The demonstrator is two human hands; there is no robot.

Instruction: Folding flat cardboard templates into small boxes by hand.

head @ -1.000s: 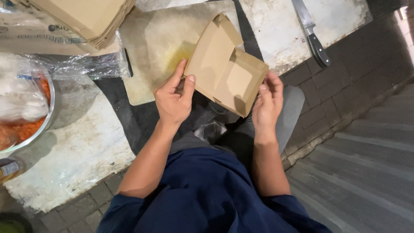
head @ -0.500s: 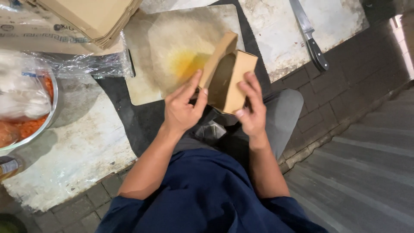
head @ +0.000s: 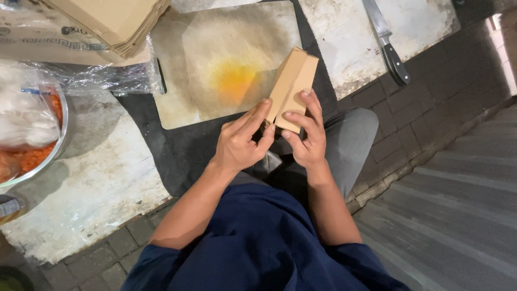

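Observation:
A brown cardboard box, folded nearly flat and standing on edge, is held between both hands over the near edge of a stained cutting board. My left hand presses its left face with the fingers stretched along it. My right hand grips its right face and lower corner. An orange stain marks the board just left of the box.
A stack of flat brown cardboard blanks lies at the top left on a plastic-wrapped package. A metal bowl with orange food under plastic sits at the left. A knife lies at the top right. Brick paving runs along the right.
The open box has been folded shut between my hands, turning from a spread tray shape to a narrow flat one. Both hands have moved closer together.

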